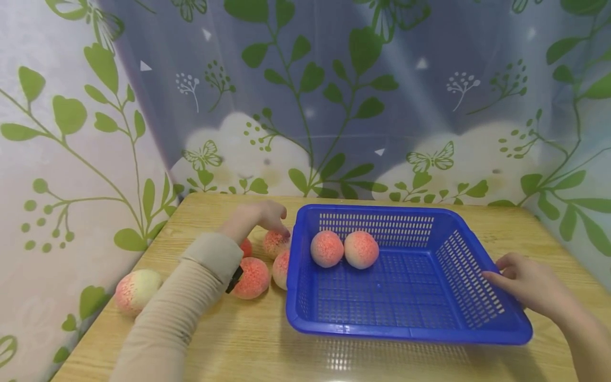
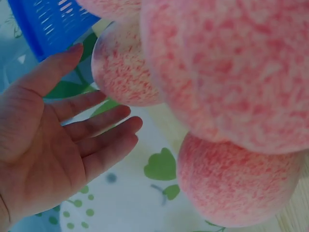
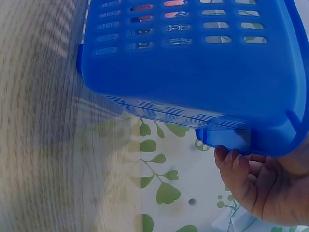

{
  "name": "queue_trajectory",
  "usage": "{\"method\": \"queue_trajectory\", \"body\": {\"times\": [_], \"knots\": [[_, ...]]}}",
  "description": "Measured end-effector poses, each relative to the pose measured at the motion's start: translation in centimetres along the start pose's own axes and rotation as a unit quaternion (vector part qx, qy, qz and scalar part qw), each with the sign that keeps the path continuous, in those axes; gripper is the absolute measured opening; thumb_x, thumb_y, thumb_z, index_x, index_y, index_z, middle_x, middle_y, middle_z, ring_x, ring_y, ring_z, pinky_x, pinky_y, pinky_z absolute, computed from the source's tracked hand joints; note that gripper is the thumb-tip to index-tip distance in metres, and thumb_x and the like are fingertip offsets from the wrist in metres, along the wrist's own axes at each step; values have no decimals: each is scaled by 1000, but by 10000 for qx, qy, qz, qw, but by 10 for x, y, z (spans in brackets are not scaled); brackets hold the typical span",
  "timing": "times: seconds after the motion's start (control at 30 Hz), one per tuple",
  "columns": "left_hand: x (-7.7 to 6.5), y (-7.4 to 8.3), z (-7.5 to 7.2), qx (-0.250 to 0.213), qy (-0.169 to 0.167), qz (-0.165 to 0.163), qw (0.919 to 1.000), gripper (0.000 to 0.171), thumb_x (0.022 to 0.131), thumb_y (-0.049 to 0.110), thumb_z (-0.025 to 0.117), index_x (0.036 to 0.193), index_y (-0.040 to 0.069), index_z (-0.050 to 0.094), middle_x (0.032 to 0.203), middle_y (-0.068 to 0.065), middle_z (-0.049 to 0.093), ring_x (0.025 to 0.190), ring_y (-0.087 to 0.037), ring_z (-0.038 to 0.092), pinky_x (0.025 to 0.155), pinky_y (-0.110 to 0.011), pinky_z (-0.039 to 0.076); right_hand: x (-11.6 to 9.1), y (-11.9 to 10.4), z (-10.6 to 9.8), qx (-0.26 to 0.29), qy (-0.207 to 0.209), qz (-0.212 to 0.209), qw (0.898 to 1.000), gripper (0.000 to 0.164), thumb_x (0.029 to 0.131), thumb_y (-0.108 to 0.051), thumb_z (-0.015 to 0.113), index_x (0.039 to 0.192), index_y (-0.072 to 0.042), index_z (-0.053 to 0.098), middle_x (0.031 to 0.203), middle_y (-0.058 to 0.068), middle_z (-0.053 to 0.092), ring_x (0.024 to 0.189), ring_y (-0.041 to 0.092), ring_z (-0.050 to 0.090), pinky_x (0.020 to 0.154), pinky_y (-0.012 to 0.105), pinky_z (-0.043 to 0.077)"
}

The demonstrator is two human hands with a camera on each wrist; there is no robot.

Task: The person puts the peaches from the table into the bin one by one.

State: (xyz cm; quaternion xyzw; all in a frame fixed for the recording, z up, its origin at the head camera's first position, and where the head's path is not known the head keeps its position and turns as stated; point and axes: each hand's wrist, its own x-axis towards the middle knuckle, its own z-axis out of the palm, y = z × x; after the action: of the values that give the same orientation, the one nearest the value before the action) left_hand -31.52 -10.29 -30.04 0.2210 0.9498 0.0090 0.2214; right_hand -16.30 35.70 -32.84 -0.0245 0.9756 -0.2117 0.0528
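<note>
A blue plastic basket [image 1: 406, 332] stands on the table with two pink-and-cream peaches, a left peach [image 1: 326, 249] and a right peach [image 1: 361, 250], inside at its back left. My left hand [image 1: 264, 216] reaches over a speckled peach [image 1: 275, 244] outside the basket's left wall. In the left wrist view that hand [image 2: 58, 133] has its fingers extended, the fingertips close to a peach [image 2: 126, 67]. On the opposite side, my right hand [image 1: 534, 281] holds the basket's right rim. Curled fingers of the right hand [image 3: 260, 181] show at the rim in the right wrist view.
More peaches lie left of the basket: a red-pink one [image 1: 251, 278], one partly behind the rim [image 1: 280, 269], and a paler one [image 1: 138, 292] near the table's left edge. A leaf-patterned curtain [image 1: 334, 106] hangs behind the wooden table [image 1: 248, 345].
</note>
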Motion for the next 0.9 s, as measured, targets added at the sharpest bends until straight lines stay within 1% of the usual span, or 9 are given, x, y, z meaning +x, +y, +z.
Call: {"method": "queue_trajectory", "body": {"times": [0.17,0.3,0.43,0.5,0.57,0.67,0.8,0.9], "knots": [[1,4,8,-262,-163,-29,9995,62,85,33,62,134,0,44,135,-15,45,118,-28,47,86,-41,46,0,1,1,-24,47,-58,10000,52,94,-32,53,106,19,46,81,17,63,65,20,60,51,32,48],[3,7,12,-408,-234,-135,9988,63,83,32,64,134,2,43,134,-13,46,118,-27,47,85,-41,46,0,1,1,-126,116,-96,9998,52,93,-32,54,104,18,47,80,17,63,67,23,60,52,33,48],[5,9,17,-310,-251,-160,9991,49,81,32,66,120,4,52,120,-9,53,107,-23,51,79,-37,47,0,1,1,-168,138,-84,9997,52,93,-33,54,104,18,48,79,16,63,68,23,60,53,34,49],[5,9,19,-262,-237,-179,9992,42,80,31,67,111,6,54,113,-8,54,101,-21,52,76,-35,46,0,1,1,-157,117,-59,9998,53,93,-33,54,104,18,48,79,15,63,68,23,60,53,34,49],[6,10,20,-202,-197,-206,9994,38,79,31,67,106,7,55,110,-7,55,97,-20,53,74,-34,46,0,1,1,-139,98,-46,9998,53,93,-33,54,104,18,47,80,16,63,68,23,60,53,34,49],[6,10,20,-120,-133,-232,9996,39,79,32,66,106,6,56,110,-7,56,96,-20,53,72,-34,46,0,1,1,-196,165,-74,9996,52,93,-34,54,103,18,49,80,17,63,69,26,61,54,37,49],[7,11,19,-11,-120,-267,9996,43,79,33,65,112,6,56,112,-9,57,94,-21,54,70,-34,47,1,1,1,-245,239,-82,9994,52,92,-34,55,102,17,49,80,19,63,70,29,61,57,41,49],[7,11,20,81,-125,-302,9994,46,81,34,64,117,6,55,115,-9,56,99,-22,54,75,-35,47,2,2,1,-240,244,-60,9994,52,92,-34,55,102,17,49,80,19,62,70,29,60,58,42,49]]}}
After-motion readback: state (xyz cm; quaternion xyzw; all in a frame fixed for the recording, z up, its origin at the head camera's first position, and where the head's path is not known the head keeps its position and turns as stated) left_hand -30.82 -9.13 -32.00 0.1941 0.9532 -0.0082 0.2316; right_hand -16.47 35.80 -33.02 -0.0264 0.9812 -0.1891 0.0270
